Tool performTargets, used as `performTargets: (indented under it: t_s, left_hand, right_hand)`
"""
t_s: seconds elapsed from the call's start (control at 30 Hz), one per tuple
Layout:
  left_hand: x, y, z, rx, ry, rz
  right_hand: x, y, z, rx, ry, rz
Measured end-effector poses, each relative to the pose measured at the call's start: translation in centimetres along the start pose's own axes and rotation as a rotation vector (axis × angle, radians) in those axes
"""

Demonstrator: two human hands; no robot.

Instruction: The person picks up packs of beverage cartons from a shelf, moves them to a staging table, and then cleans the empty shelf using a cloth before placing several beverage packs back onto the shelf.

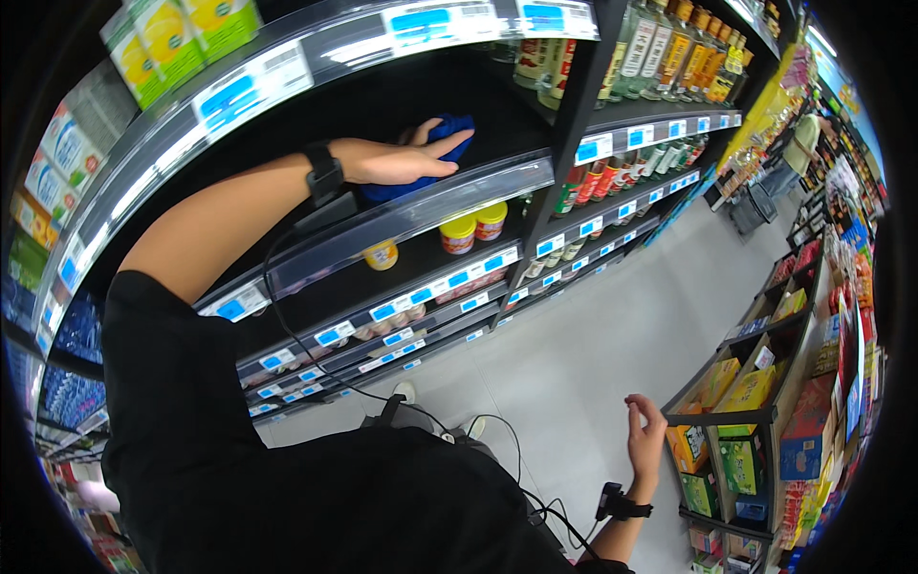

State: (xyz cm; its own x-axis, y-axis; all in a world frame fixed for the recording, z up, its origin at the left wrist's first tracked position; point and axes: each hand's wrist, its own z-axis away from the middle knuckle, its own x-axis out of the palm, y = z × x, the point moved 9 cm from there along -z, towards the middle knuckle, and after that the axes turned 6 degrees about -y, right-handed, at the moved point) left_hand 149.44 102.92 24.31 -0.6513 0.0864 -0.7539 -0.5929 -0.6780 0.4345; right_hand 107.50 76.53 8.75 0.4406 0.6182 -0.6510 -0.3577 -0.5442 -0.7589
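My left hand (387,163) reaches onto a black shelf board (502,115) of a store rack. It is closed on a blue cloth (459,129), which is bunched under the palm and fingers; part of it shows behind the shelf's clear plastic front strip (495,185). The thumb points toward that strip. Around the wrist is a black strap (324,172). Off to the right, over the floor, my right hand (647,434) is raised with its fingers loosely bent and nothing in it. It is close to the corner of a low display shelf (724,417).
On the shelf below stand yellow-lidded jars (457,233). Glass bottles (645,54) fill the rack to the right. Drink cartons (161,43) sit above my arm. A black cable (287,326) hangs from the left wrist. Another person (796,154) stands down the aisle by a dark basket (753,208).
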Motion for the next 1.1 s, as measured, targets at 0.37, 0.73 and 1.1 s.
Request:
performTargets:
  t_s: [0.37, 0.73, 1.1]
  left_hand:
    - [-5.6, 2.7, -10.7, -0.034, -0.017, -0.556]
    - [-13.8, -4.3, -11.8, 0.071, 0.034, -0.51]
    - [-13.4, -6.5, -14.3, -0.003, 0.034, -0.414]
  right_hand:
    - [-4.6, -19.4, -13.2, -0.522, -0.003, 0.18]
    - [14.0, -34.8, -20.1, -1.195, 0.27, 0.085]
    - [14.7, -32.5, -21.4, -1.152, 0.302, -0.035]
